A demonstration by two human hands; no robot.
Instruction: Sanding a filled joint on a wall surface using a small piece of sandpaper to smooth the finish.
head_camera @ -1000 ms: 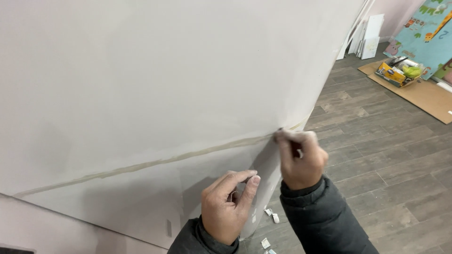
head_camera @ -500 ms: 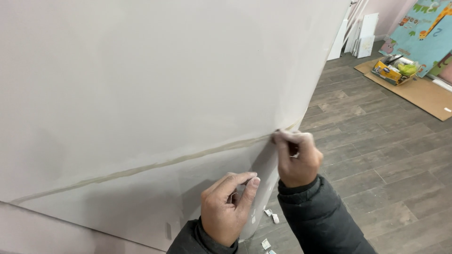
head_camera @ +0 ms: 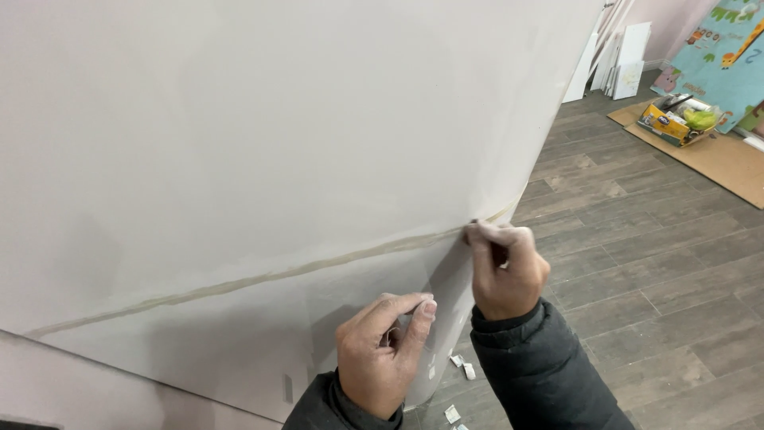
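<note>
Grey wood-plank flooring (head_camera: 637, 279) runs off to the right behind a large pale sheet (head_camera: 263, 135), crossed from lower left to upper right by a yellowish tape seam (head_camera: 263, 277). Left hand (head_camera: 382, 354) is closed, thumb and forefinger pinching something small that cannot be made out; right hand (head_camera: 503, 267) is fisted, gripping the sheet's edge where the seam ends. Judged step: working the tape end at that edge; next calls for a steady pinch along the seam.
</note>
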